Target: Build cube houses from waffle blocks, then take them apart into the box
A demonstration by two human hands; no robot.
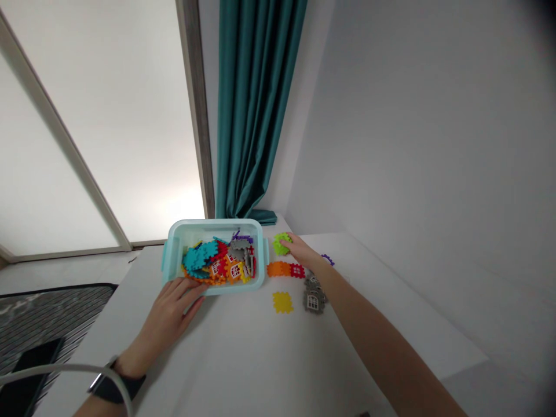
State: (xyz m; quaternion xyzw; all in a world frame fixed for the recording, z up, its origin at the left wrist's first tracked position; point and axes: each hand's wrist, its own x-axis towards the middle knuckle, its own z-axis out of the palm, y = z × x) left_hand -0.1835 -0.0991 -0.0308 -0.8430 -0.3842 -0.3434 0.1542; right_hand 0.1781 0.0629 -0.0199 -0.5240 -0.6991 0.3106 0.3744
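My right hand (300, 251) pinches a lime-green interlocking building tile (282, 243) at the table's far side, just right of the light-blue plastic box (234, 291). My left hand (176, 307) rests on the box's near rim, fingers stretched out and apart from the thumb, holding nothing. Inside the box lies a heap of tiles in teal, red, orange, grey, yellow and purple, some with white window inserts. Below the green tile sit an orange tile (278, 269) and a red tile (297, 271), side by side. A yellow tile (282, 302) lies nearer to me.
Grey tiles (313, 298), one with a white window, lie partly under my right forearm. A purple piece (328, 259) is beyond that arm. Everything stands on a white table (243, 359) beside a grey wall. A teal curtain (256, 116) hangs behind; a pale cable (78, 368) crosses the lower left.
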